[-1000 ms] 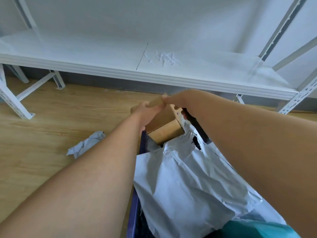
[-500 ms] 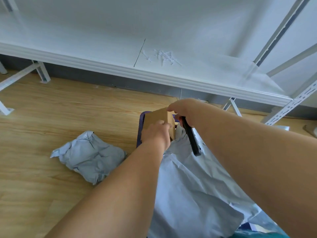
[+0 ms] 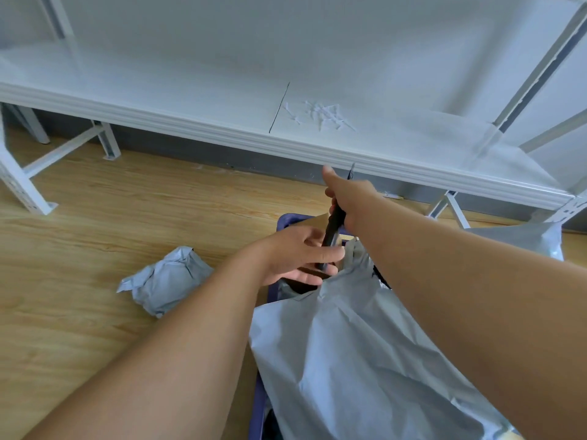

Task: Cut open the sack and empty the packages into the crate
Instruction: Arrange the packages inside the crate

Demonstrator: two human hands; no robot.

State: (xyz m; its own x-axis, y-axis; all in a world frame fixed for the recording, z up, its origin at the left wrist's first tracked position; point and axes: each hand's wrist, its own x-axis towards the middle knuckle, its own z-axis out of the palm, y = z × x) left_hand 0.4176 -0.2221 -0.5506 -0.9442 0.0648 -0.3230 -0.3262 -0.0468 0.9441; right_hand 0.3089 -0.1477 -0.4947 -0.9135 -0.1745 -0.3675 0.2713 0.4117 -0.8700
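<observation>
1. Right hand (image 3: 349,198) is wrapped around a black utility knife (image 3: 333,231), thumb raised; the thin blade tip (image 3: 352,170) sticks out above the fist, pointing toward the white shelf edge (image 3: 222,138).
2. Left hand (image 3: 298,258) sits just under the knife's lower end, fingers loosely spread and slightly bent. Whether they touch the handle or the sack below, I cannot tell.
3. Risk: blade is exposed with both hands close together. A slip or hurried hand-off could nick the left fingers.
4. Risk: a cut driven too deep could slice the packages inside (judgement only; depth not visible).
5. Risk: the slack sack could slide off the rim and spill onto the wooden floor (image 3: 95,217).
6. Grey plastic sack (image 3: 349,360) lies draped over the blue crate (image 3: 287,220), its creased top end bunched near the left hand. Film looks thin, limp, likely slippery.
7. A brown cardboard corner (image 3: 317,221) shows at the crate's far rim.
8. A crumpled grey bag (image 3: 165,284) lies on the floor, left of the crate, apart from it.
</observation>
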